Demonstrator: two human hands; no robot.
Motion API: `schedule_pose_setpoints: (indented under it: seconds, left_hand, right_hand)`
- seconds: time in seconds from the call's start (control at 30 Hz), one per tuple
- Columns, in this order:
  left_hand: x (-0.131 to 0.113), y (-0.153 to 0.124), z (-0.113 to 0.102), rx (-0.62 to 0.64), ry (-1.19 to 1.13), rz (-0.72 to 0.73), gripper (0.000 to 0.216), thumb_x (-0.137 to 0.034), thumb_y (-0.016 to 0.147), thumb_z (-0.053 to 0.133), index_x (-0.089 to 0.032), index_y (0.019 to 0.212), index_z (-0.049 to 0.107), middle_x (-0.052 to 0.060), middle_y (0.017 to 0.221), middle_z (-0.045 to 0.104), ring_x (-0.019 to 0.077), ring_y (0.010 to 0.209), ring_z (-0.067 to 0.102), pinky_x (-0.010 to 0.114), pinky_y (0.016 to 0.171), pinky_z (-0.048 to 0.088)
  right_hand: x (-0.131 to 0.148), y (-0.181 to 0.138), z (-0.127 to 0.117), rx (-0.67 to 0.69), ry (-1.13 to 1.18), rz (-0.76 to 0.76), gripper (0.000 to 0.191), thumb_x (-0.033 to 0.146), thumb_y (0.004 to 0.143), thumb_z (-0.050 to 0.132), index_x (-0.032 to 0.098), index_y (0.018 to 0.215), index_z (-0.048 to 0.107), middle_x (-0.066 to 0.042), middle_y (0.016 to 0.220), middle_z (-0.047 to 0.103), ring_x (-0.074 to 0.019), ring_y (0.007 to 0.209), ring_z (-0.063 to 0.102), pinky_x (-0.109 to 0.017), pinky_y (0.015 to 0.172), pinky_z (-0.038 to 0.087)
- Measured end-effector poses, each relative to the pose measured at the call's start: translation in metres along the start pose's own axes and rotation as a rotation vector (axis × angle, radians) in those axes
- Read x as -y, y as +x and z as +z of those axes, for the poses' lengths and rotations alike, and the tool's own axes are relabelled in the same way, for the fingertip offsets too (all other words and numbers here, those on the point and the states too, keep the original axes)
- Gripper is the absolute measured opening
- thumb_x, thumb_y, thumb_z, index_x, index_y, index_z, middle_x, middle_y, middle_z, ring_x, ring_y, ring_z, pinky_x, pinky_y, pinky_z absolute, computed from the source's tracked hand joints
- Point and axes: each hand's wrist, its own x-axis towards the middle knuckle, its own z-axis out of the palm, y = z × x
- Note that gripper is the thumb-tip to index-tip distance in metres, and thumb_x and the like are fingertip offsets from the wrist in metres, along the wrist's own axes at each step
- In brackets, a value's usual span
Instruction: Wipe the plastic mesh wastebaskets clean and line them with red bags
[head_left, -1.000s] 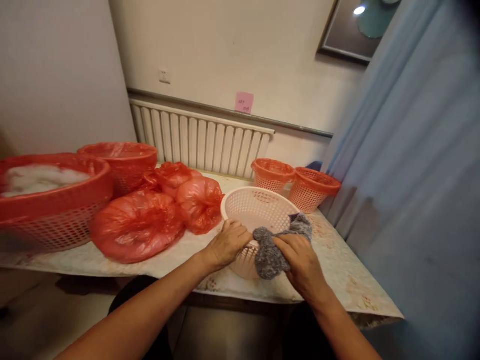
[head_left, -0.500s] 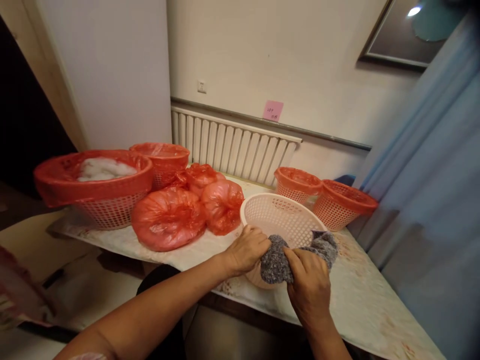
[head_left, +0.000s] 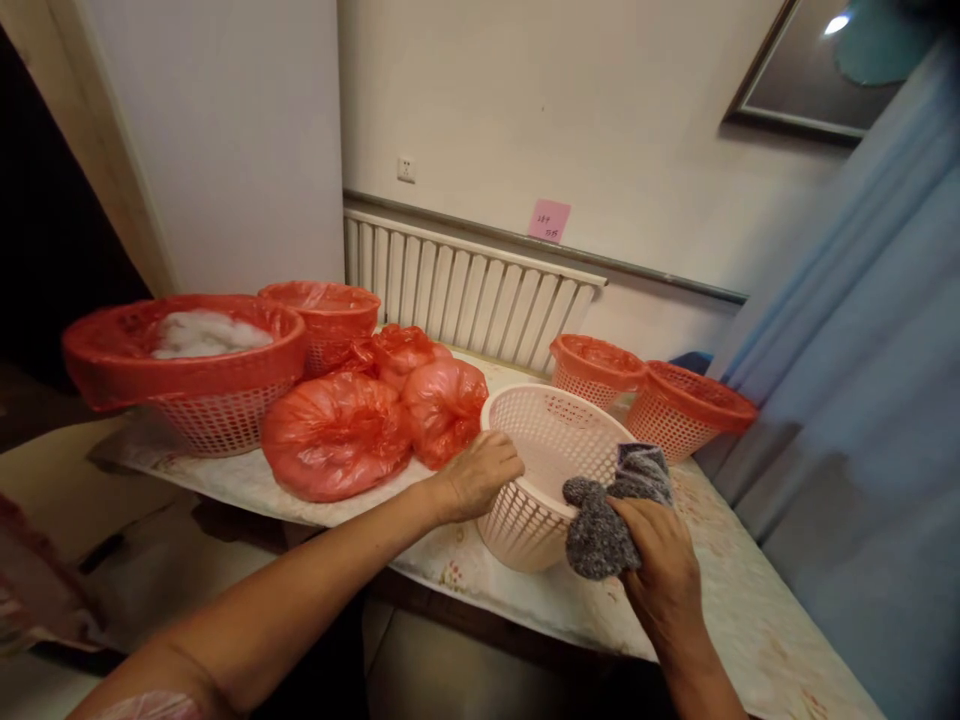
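My right hand point(head_left: 660, 550) is closed around a mottled grey knitted fabric piece point(head_left: 600, 540), held at the right front rim of a pale pink perforated plastic basket point(head_left: 525, 530). Rounded lobes of the fabric hang on its left, and a looser end point(head_left: 643, 470) rises above the fingers. Whether it is a sock, a glove or something else I cannot tell. On the basket's left front rim, my left hand point(head_left: 476, 478) rests with fingers curled over the edge. The basket stands upright on the table, and I see nothing inside the visible part.
Tied red plastic bags point(head_left: 337, 435) sit left of the basket. Beyond them stands a red-lined basket point(head_left: 225, 410) with white fluffy filling point(head_left: 206, 333), and another lined basket point(head_left: 322, 310). Two more lined baskets point(head_left: 600, 370) are at the back right, near a blue curtain point(head_left: 847, 420).
My right hand has carried the grey fabric to the right, away from my left hand. My left hand has shifted slightly left and up, onto the basket rim.
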Motion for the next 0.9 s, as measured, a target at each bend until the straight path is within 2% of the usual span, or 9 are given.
schedule_pose_setpoints:
  seconds: [0.13,0.27,0.4,0.5,0.57,0.63,0.73,0.8,0.9]
  left_hand:
    - [-0.028,-0.002,0.003,-0.017,-0.021,-0.033,0.006,-0.019,0.088,0.05,-0.017,0.087,0.055,0.007,0.088,0.06,0.0219,0.089,0.047,0.037,0.086,0.034]
    - [-0.024,-0.003,0.006,-0.042,-0.023,-0.082,0.02,-0.016,0.093,0.041,-0.017,0.077,0.053,0.004,0.077,0.058,0.0191,0.079,0.048,0.035,0.08,0.034]
    - [-0.017,0.0,0.007,-0.043,-0.006,-0.049,0.021,-0.016,0.094,0.042,-0.017,0.077,0.055,0.003,0.077,0.059,0.0189,0.081,0.048,0.033,0.079,0.033]
    - [-0.019,0.002,0.008,-0.044,0.01,-0.037,0.021,-0.016,0.094,0.043,-0.017,0.078,0.056,0.003,0.079,0.06,0.0188,0.081,0.048,0.033,0.079,0.032]
    - [-0.021,0.004,0.01,-0.047,0.008,-0.039,0.02,-0.016,0.094,0.044,-0.017,0.079,0.056,0.003,0.079,0.06,0.0186,0.081,0.048,0.033,0.079,0.032]
    - [-0.021,0.006,0.012,-0.048,0.002,-0.044,0.019,-0.015,0.094,0.045,-0.017,0.079,0.057,0.002,0.078,0.06,0.0182,0.08,0.048,0.033,0.079,0.032]
    - [-0.019,0.007,0.012,-0.052,-0.004,-0.047,0.022,-0.015,0.095,0.045,-0.017,0.077,0.057,0.002,0.077,0.06,0.0178,0.079,0.047,0.034,0.08,0.032]
    - [-0.016,0.006,0.011,-0.061,0.002,-0.042,0.025,-0.014,0.096,0.043,-0.017,0.075,0.057,0.002,0.077,0.06,0.0175,0.08,0.047,0.034,0.083,0.032]
    - [-0.011,0.003,0.008,-0.081,0.024,-0.022,0.029,-0.016,0.098,0.04,-0.017,0.075,0.057,0.003,0.077,0.06,0.0176,0.081,0.046,0.035,0.086,0.033]
  right_hand:
    - [0.05,0.021,0.008,-0.039,-0.061,0.017,0.041,0.006,0.08,0.045,0.019,0.117,0.058,-0.009,0.098,0.063,-0.0241,0.092,0.056,-0.041,0.08,0.041]
    - [0.068,0.032,0.011,-0.036,-0.04,-0.015,0.039,0.008,0.084,0.047,0.02,0.119,0.059,-0.01,0.104,0.063,-0.0233,0.096,0.056,-0.041,0.083,0.042]
    - [0.032,0.01,0.008,-0.054,0.019,-0.038,0.043,0.008,0.085,0.046,0.022,0.124,0.056,-0.01,0.115,0.062,-0.0236,0.11,0.055,-0.045,0.094,0.043]
    - [-0.008,-0.018,0.002,-0.15,0.008,0.043,0.041,0.013,0.087,0.047,0.023,0.125,0.056,-0.011,0.12,0.061,-0.0252,0.116,0.055,-0.048,0.097,0.042]
    - [-0.027,-0.032,-0.005,-0.232,0.016,0.222,0.039,0.021,0.087,0.051,0.02,0.125,0.057,-0.011,0.119,0.063,-0.0264,0.112,0.058,-0.047,0.096,0.044]
    - [-0.039,-0.039,-0.015,-0.319,-0.006,0.5,0.041,0.029,0.085,0.053,0.017,0.124,0.058,-0.012,0.114,0.065,-0.0282,0.106,0.061,-0.046,0.092,0.047]
    - [-0.048,-0.04,-0.028,-0.408,-0.116,0.816,0.043,0.029,0.083,0.049,0.013,0.123,0.061,-0.013,0.108,0.067,-0.032,0.102,0.063,-0.045,0.088,0.048]
    - [-0.055,-0.042,-0.031,-0.422,-0.185,0.85,0.045,0.025,0.081,0.048,0.013,0.122,0.062,-0.013,0.109,0.067,-0.0339,0.103,0.062,-0.045,0.087,0.048]
    - [-0.069,-0.054,-0.024,-0.401,-0.28,0.793,0.048,0.021,0.078,0.046,0.013,0.123,0.061,-0.015,0.112,0.067,-0.0357,0.105,0.061,-0.047,0.087,0.048]
